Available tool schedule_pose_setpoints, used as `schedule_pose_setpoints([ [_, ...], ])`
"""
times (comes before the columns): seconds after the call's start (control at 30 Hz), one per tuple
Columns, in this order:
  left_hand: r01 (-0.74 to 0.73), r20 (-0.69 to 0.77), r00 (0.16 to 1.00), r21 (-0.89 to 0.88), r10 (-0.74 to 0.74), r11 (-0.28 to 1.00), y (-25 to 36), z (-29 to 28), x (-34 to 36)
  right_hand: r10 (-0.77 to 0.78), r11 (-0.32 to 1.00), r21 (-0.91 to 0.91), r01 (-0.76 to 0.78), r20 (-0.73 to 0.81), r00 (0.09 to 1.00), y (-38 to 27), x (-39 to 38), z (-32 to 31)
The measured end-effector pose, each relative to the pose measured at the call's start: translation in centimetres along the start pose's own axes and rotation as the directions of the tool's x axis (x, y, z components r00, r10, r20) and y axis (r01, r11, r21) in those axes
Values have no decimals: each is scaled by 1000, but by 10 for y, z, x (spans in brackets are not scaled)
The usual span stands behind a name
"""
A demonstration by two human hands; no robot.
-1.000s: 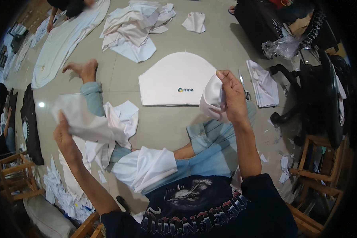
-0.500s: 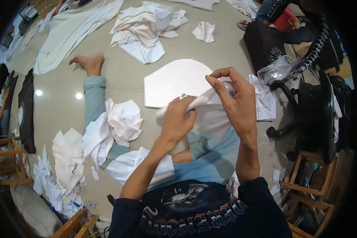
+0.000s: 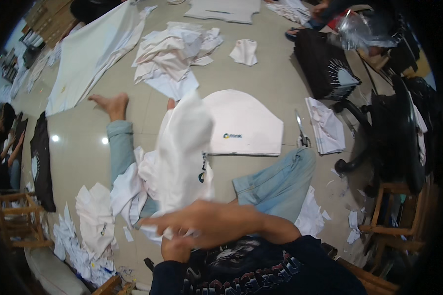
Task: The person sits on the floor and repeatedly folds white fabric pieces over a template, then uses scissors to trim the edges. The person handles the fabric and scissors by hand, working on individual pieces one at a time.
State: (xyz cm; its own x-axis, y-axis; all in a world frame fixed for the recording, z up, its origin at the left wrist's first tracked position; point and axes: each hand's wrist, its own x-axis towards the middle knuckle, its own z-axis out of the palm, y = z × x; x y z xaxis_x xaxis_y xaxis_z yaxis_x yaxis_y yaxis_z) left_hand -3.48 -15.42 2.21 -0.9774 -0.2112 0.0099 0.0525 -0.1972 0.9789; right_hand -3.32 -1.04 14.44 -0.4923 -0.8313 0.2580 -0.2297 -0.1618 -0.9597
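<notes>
A white cloth cover [image 3: 184, 152] with a small dark printed mark stands up in front of me, drawn over my left forearm. My left hand [image 3: 171, 104] is mostly hidden by it; only a fingertip shows at the upper left edge. Across its lower end lies my right hand [image 3: 206, 221], blurred, its fingers closed on the cloth's bottom edge near my left wrist. Just beyond, a flat stack of white dome-topped cloth pieces [image 3: 251, 120] with a small printed mark rests on the floor. Crumpled white cloth [image 3: 128, 194] lies over my left leg.
Scissors [image 3: 301, 130] and folded white cloth [image 3: 326, 125] lie to the right, near a black chair [image 3: 398, 137] and a dark bag [image 3: 325, 64]. A heap of white cloth [image 3: 174, 51] is farther off. Wooden frames [image 3: 17, 216] stand at left. Other people are at both sides.
The white cloth has moved left and now stands upright over my left forearm. My right hand has dropped down and left to its lower end. The view has shifted; the dome-topped stack is less covered.
</notes>
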Motion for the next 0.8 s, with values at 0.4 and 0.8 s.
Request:
schedule_pose_setpoints([
  [0.4, 303, 241, 953, -748, -184, 591, -26, -61, 8, 425, 285, 834, 472, -551, 718, 139, -23, -39],
  [0.8, 402, 398, 915, -887, -68, 228, -43, -34, -18, 469, 682, 560, 471, -828, 307, 99, -74, -111],
])
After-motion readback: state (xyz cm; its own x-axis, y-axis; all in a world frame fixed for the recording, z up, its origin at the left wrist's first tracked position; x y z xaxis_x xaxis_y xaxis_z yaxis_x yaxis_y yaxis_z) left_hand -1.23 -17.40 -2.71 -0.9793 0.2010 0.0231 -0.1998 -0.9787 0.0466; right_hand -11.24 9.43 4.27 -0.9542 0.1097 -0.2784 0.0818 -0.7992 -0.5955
